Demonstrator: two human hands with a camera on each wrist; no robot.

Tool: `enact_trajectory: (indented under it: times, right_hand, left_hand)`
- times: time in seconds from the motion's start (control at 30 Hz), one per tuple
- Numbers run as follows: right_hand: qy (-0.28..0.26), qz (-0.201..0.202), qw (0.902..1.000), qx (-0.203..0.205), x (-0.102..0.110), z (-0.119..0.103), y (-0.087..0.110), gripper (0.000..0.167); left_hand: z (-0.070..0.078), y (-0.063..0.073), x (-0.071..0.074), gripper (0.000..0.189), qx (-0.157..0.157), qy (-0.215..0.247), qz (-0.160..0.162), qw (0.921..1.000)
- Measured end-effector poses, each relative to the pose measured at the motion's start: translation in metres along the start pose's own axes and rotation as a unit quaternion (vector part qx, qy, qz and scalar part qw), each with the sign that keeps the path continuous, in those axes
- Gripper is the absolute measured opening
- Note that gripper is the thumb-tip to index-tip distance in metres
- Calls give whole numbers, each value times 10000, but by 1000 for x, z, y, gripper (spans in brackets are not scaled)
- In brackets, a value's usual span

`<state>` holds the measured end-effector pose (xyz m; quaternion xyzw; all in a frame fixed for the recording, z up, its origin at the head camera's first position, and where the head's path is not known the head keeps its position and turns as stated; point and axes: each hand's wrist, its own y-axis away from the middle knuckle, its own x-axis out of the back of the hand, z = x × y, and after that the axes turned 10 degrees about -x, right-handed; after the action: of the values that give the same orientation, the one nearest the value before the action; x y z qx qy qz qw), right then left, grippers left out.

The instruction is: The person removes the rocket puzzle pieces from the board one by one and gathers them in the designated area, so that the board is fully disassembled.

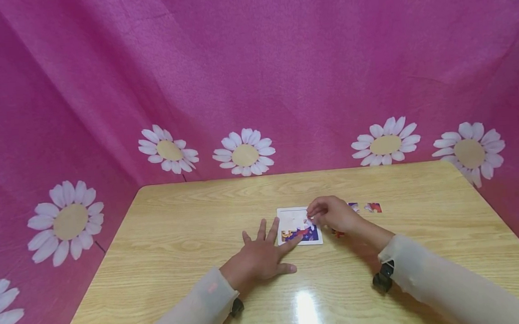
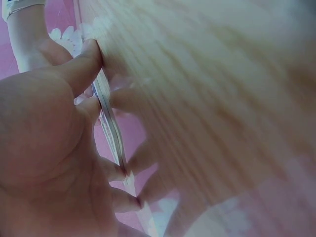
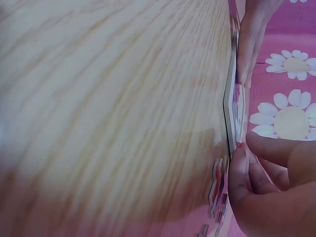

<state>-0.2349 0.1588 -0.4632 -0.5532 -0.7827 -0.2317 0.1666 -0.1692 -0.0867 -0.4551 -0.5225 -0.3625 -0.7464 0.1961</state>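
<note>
A small jigsaw puzzle tray (image 1: 289,211) with a white border lies on the table. Dark purple and orange pieces fill its near part, while the far left part shows white. My left hand (image 1: 260,257) rests with fingers spread, its index fingertip on the near pieces. At the tray's right side my right hand (image 1: 335,214) pinches a puzzle piece (image 1: 310,217) with some red on it, mostly hidden by the fingers. From the right wrist view, thumb and fingertips of the right hand (image 3: 266,177) meet right at the end of the tray (image 3: 229,108).
Loose puzzle pieces lie right of the tray: a purple and white one (image 1: 354,206), a red one (image 1: 374,207) and an orange-red one (image 1: 338,233) partly under the right hand. A pink curtain (image 1: 281,80) with daisies hangs behind the wooden table (image 1: 191,227).
</note>
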Motion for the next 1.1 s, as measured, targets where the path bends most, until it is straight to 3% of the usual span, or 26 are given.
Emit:
enact_trajectory:
  times: [0.13,0.5,1.1]
  right_hand:
    - [-9,-28,9999,134,0,-2,1,21]
    - [12,-3,10000,-86,0,-5,2,20]
    - [154,179,9997,21,-3,-4,0,24]
  left_hand:
    - [0,1,0,75,-25,16,50,10000]
    - [1,1,2,75,-21,78,4,10000]
    - [1,3,3,75,-57,46,36,10000]
